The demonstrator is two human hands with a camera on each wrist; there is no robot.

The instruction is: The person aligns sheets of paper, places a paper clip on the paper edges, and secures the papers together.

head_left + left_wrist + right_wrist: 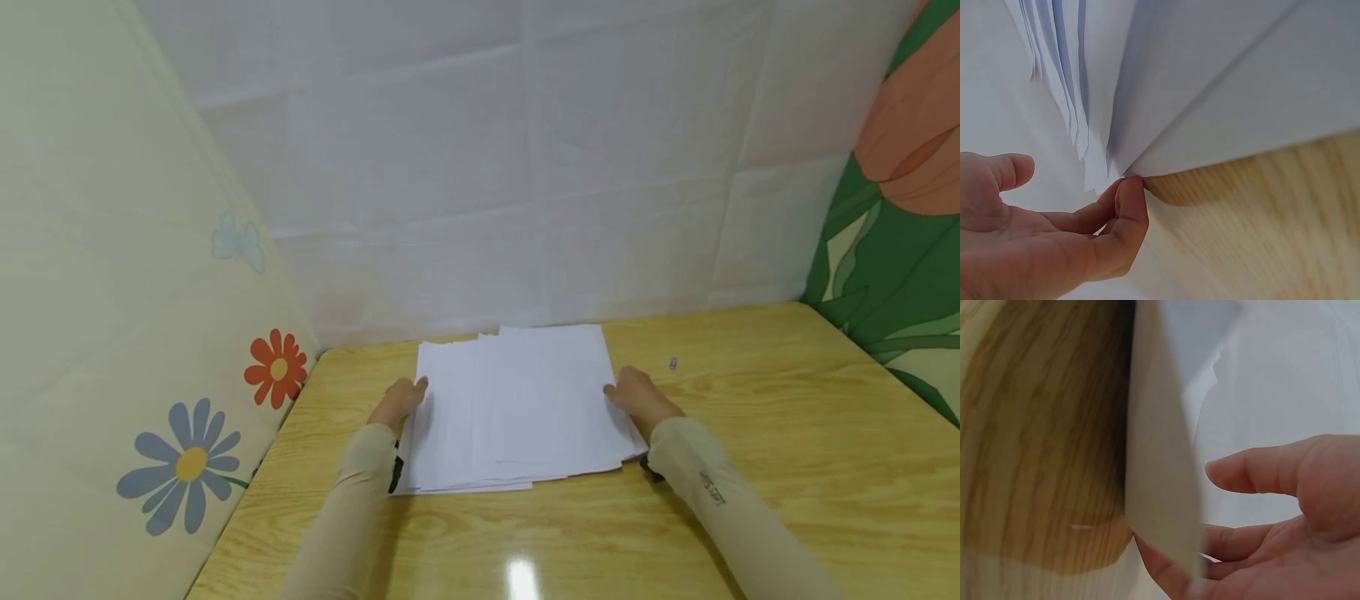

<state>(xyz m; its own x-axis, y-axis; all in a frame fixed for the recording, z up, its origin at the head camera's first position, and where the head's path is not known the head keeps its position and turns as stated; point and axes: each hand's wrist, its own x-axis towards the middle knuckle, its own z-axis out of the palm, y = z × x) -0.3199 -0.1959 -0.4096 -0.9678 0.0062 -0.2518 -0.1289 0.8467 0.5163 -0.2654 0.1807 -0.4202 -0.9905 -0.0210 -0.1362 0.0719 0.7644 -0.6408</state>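
Note:
A loose stack of white paper sheets (551, 392) lies fanned on the wooden table, its sheets overlapping unevenly from left to right. My left hand (400, 402) is at the stack's left edge. In the left wrist view, its bent fingers (1130, 203) touch the corner where the sheets meet the table, while the thumb stands apart. At the right edge is my right hand (640, 394). The right wrist view shows its fingers (1166, 569) partly hidden behind a sheet's edge (1163, 444), with the thumb raised and spread away from them.
A small shiny object (672, 363) lies on the wooden table (780, 375) beyond the right hand. Behind the table hangs a white cloth (480, 167). Flower-printed panels stand at the left (105, 275) and right (900, 250).

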